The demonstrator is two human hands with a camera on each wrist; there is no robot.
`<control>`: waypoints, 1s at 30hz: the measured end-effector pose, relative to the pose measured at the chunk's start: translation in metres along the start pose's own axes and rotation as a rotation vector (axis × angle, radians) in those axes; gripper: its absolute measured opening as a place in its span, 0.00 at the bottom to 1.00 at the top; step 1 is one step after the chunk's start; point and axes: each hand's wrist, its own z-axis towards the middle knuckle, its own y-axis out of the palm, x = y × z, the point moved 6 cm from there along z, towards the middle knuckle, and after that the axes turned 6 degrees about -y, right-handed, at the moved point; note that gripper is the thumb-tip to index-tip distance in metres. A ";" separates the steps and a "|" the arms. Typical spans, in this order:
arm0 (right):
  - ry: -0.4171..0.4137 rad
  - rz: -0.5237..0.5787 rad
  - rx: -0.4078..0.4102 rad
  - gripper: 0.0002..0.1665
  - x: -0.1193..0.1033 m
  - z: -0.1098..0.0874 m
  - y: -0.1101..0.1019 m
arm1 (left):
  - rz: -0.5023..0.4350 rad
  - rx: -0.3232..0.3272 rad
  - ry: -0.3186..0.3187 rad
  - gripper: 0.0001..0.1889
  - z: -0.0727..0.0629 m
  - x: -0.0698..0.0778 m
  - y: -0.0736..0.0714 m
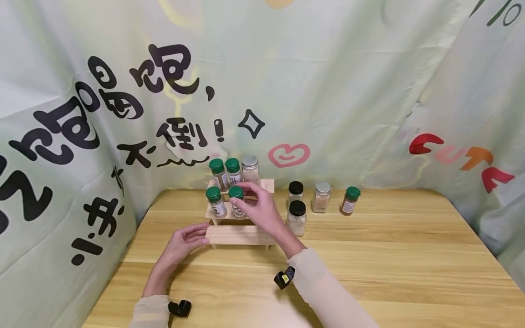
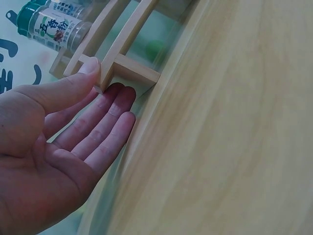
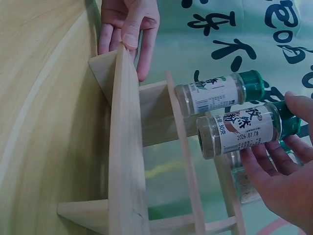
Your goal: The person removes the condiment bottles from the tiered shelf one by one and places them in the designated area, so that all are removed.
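Observation:
A three-step wooden rack (image 1: 242, 234) stands on the table. My left hand (image 1: 182, 243) holds the left end of its lowest step, thumb on the corner and fingers beneath and behind. My right hand (image 1: 264, 212) pinches the green cap of a spice jar (image 3: 244, 131) over the middle step. That jar has a white label with Chinese characters and a printed date. Left of it on the same step is another green-capped jar (image 1: 216, 202), its label showing in the left wrist view. Two green-capped jars (image 1: 220, 175) and a silver-capped jar (image 1: 251, 169) occupy the top step.
Right of the rack are two black-capped jars (image 1: 297, 218), a silver-capped jar (image 1: 321, 198) and a green-capped jar with reddish contents (image 1: 350, 201). A printed cloth (image 1: 328, 91) hangs behind the wooden table (image 1: 389, 255) and along its sides.

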 end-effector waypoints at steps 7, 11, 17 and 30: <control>-0.026 0.021 0.009 0.24 -0.013 -0.008 -0.011 | -0.005 -0.005 -0.001 0.31 0.001 0.000 0.000; -0.032 0.024 0.014 0.22 -0.018 -0.014 -0.017 | -0.015 -0.006 -0.003 0.31 0.000 -0.001 0.000; -0.044 0.021 0.002 0.22 -0.025 -0.024 -0.029 | -0.017 -0.001 -0.005 0.31 0.000 -0.001 0.000; -0.090 -0.034 0.034 0.22 -0.038 -0.043 -0.063 | -0.010 0.001 -0.004 0.31 -0.001 0.000 0.000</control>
